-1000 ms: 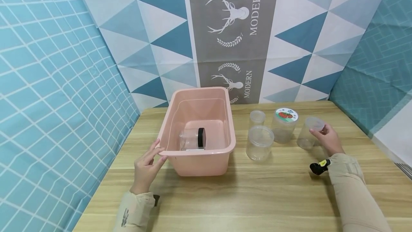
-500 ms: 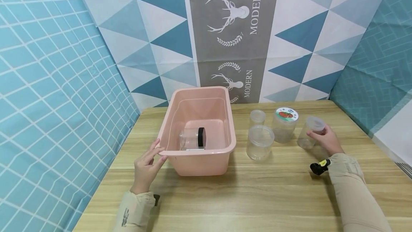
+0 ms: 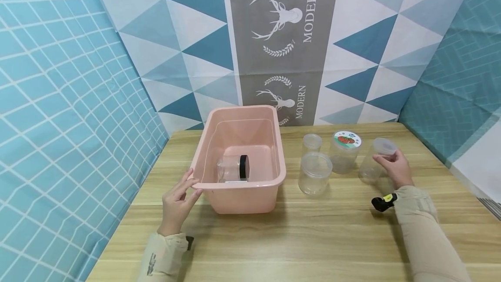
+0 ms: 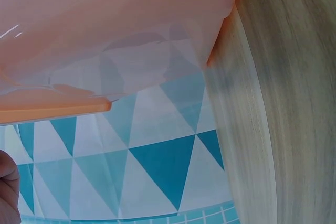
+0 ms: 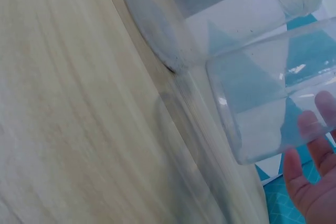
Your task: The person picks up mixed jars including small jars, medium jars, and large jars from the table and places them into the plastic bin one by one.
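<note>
With thumb and fingers, my left hand [image 3: 177, 206] pinches the near left corner of the pink plastic tub [image 3: 242, 199]. Inside the tub a clear jar with a black lid [image 3: 244, 167] lies on its side. My right hand [image 3: 398, 172] holds a tall clear plastic jar [image 3: 371, 166] near its translucent lid. In the right wrist view this jar [image 5: 257, 100] is just above the wooden table, its shadow falling below it. Directly left of it stands a larger clear jar with a tomato picture on its lid [image 3: 346, 139].
A small clear jar [image 3: 312, 142] and a wide clear jar [image 3: 315, 175] stand between the tub and the tomato-lidded jar. Patterned cloth [image 3: 282, 55] hangs behind the wooden table [image 3: 313, 238], with blue tiled cloth [image 3: 70, 112] along the left.
The right hand's fingers have moved onto the tall jar, and its lid now sits slightly higher and further back. The left hand and the tub stay put.
</note>
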Motion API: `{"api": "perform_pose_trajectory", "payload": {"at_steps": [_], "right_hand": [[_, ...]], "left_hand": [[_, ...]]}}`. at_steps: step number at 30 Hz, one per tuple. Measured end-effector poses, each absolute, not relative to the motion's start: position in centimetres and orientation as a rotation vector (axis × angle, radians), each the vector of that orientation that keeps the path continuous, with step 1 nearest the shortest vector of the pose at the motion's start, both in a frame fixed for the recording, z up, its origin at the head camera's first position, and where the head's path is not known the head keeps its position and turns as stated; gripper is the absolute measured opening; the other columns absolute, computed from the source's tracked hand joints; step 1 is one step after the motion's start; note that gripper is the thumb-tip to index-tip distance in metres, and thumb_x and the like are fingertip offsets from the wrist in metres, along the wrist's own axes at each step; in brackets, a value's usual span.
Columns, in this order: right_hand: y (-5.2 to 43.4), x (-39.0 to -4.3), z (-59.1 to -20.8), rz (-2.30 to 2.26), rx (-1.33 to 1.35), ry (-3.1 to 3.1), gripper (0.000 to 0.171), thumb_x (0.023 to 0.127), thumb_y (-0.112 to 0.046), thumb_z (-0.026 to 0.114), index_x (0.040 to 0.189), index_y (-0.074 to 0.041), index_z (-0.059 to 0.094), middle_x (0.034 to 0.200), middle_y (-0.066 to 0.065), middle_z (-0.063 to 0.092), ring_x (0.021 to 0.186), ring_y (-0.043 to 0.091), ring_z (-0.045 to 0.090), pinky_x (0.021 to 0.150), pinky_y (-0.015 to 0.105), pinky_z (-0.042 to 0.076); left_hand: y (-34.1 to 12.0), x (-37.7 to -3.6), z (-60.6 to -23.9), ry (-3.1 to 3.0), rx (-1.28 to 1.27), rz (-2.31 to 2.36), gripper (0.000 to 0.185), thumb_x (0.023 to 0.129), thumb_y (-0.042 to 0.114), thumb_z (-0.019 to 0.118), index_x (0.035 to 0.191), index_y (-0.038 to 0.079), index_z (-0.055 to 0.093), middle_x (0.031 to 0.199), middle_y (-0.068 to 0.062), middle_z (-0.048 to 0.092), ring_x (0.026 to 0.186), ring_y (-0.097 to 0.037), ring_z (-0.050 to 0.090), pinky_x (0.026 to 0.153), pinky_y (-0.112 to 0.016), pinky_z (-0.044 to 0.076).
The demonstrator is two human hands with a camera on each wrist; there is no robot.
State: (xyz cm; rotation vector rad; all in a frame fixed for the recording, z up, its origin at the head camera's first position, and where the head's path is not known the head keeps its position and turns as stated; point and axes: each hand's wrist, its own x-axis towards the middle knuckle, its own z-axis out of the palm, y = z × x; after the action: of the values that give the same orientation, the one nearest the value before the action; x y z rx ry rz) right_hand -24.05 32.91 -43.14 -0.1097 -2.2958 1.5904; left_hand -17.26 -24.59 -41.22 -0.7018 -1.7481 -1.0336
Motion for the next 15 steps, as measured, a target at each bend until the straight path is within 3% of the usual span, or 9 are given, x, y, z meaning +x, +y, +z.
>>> {"api": "perform_pose_trajectory", "payload": {"at_steps": [2,5,8,11,15], "right_hand": [[32.67,-23.97,-43.14,1.589,-0.114,-2.281,0.051,0.092,-0.021,0.065,0.132,-0.003,0.040,0.092,-0.025,0.048,0.085,-0.006,0.047,0.072,0.009,0.038],[32.45,-23.99,-43.06,1.593,-0.097,-2.263,0.050,0.092,-0.019,0.065,0.133,-0.004,0.040,0.092,-0.024,0.049,0.086,-0.006,0.047,0.073,0.008,0.038],[32.34,-24.09,-42.92,1.607,-0.064,-2.235,0.045,0.092,-0.015,0.066,0.130,-0.010,0.043,0.091,-0.025,0.050,0.085,-0.006,0.048,0.073,0.008,0.039],[32.31,-24.17,-42.79,1.620,-0.028,-2.220,0.043,0.091,-0.011,0.065,0.129,-0.014,0.043,0.092,-0.026,0.051,0.085,-0.007,0.050,0.073,0.007,0.040],[32.23,-24.11,-42.42,1.589,-0.033,-2.259,0.050,0.092,-0.014,0.064,0.134,-0.003,0.040,0.093,-0.024,0.049,0.085,-0.006,0.048,0.071,0.007,0.041]], "left_hand": [[-24.60,-17.23,-41.22,-1.748,-0.699,-1.031,0.052,0.087,0.041,0.067,0.084,-0.010,0.069,0.105,-0.031,0.062,0.074,0.013,0.049,0.039,-0.014,0.020],[-24.58,-17.21,-41.20,-1.747,-0.701,-1.027,0.051,0.087,0.041,0.067,0.084,-0.010,0.069,0.105,-0.031,0.063,0.075,0.012,0.052,0.039,-0.014,0.020],[-24.54,-17.24,-41.16,-1.742,-0.709,-1.037,0.051,0.088,0.040,0.067,0.084,-0.010,0.069,0.105,-0.032,0.062,0.095,0.005,0.060,0.039,-0.014,0.020],[-24.54,-17.28,-41.13,-1.735,-0.716,-1.036,0.050,0.088,0.040,0.067,0.084,-0.011,0.068,0.104,-0.033,0.062,0.102,0.002,0.060,0.039,-0.014,0.019],[-24.57,-17.35,-41.13,-1.735,-0.715,-1.032,0.050,0.088,0.040,0.067,0.084,-0.010,0.069,0.103,-0.033,0.063,0.106,0.000,0.059,0.039,-0.014,0.020]]}}
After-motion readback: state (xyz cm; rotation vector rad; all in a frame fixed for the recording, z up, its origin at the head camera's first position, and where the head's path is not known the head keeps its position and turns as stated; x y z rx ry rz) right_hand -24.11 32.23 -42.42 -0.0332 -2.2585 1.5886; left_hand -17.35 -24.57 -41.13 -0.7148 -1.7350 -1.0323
